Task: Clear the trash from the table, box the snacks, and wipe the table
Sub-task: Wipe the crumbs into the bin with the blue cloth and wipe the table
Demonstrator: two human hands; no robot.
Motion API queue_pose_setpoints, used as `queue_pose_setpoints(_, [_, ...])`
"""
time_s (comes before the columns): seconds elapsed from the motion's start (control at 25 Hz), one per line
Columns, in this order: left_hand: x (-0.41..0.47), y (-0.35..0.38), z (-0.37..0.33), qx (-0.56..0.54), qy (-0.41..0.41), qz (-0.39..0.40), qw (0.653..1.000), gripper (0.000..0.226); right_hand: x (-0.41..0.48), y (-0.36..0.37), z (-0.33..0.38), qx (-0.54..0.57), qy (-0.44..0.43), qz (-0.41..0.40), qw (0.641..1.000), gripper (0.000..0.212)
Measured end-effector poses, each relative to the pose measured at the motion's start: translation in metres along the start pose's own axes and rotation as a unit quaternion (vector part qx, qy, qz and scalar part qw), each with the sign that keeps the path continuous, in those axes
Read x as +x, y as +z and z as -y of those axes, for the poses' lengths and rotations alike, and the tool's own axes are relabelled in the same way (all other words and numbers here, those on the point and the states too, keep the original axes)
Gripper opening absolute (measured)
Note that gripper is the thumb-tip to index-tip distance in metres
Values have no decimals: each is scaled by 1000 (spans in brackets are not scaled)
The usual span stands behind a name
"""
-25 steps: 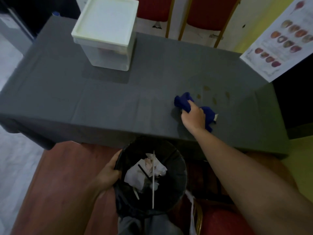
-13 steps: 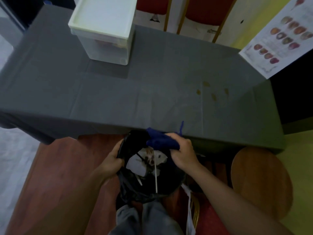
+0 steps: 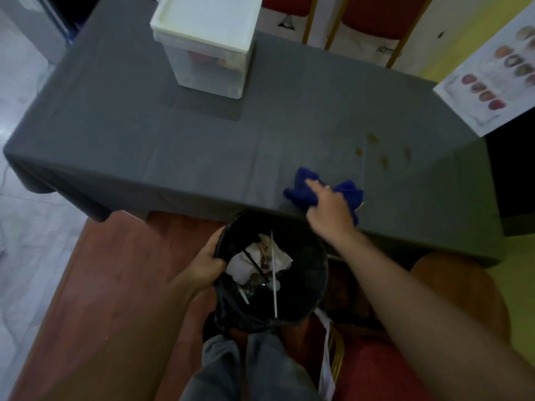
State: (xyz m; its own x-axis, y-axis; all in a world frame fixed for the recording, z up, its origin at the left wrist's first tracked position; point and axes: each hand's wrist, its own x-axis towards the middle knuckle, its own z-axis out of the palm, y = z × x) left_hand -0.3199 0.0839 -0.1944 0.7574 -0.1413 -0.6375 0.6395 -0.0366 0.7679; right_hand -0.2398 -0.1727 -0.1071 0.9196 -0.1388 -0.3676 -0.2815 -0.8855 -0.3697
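A blue cloth (image 3: 301, 192) lies bunched on the grey table (image 3: 202, 146) near its front edge. My right hand (image 3: 330, 209) rests flat on top of the cloth, fingers pointing away. Just below the table edge, my left hand (image 3: 207, 260) grips the left rim of a black bin (image 3: 307, 273) lined with a black bag. Crumpled white paper, a long white stick and dark scraps (image 3: 260, 264) lie inside it. A closed white box (image 3: 208, 41) with snacks showing through its wall stands at the table's far side. Small brown stains (image 3: 373, 149) mark the tablecloth beyond the cloth.
Red chairs with gold frames (image 3: 376, 18) stand behind the table. A printed sheet with food pictures (image 3: 498, 76) hangs at the right. A round wooden stool (image 3: 451, 285) and a red seat cushion (image 3: 382, 371) are at the lower right, my grey trouser legs (image 3: 246, 369) below the bin.
My right hand went with the blue cloth from the table to the bin's rim, then back onto the table near the front edge. My left hand kept its grip on the bin.
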Motion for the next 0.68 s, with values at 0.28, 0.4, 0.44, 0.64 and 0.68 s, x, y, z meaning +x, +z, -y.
queue_pose_setpoints(0.28, [-7, -11, 3, 10, 13, 3, 1000, 87, -78, 76, 31, 284, 51, -34, 957, 44])
queue_pose_setpoints(0.4, [-14, -25, 7, 16, 7, 6, 1000, 84, -66, 61, 38, 518, 228, 20, 824, 26])
queue_pose_setpoints(0.44, [-18, -32, 10, 8, 7, -1, 1000, 84, -63, 56, 37, 547, 255, 43, 796, 22])
queue_pose_setpoints(0.64, [-34, -67, 29, -17, 33, -28, 999, 84, -62, 37, 43, 542, 232, 116, 799, 37])
queue_pose_setpoints(0.68, [-38, -76, 35, -29, 34, -39, 998, 85, -63, 36, 47, 521, 222, 120, 815, 40])
